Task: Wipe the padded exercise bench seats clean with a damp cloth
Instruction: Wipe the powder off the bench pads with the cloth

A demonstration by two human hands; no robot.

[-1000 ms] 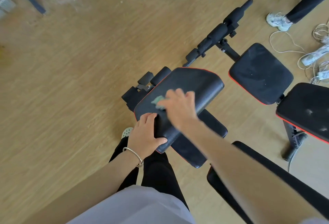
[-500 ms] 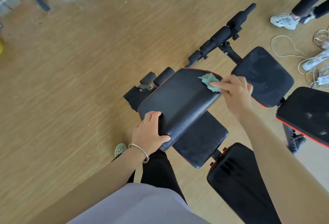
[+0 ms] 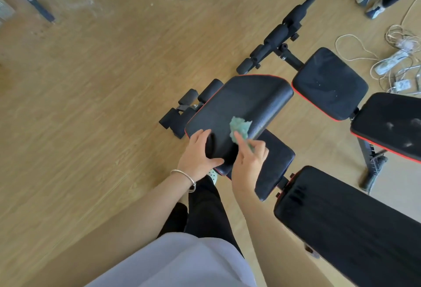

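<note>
the left hand (image 3: 196, 158) grips the near corner of the black seat pad (image 3: 239, 113), fingers curled over its edge. the right hand (image 3: 248, 161) pinches a green cloth (image 3: 239, 128), pressing it against the pad near its right edge.

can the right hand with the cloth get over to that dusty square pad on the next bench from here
Probably yes. The right hand holds the green cloth on the near pad, and the dusty square pad sits just beyond with nothing between. It might take a lean forward.
</note>
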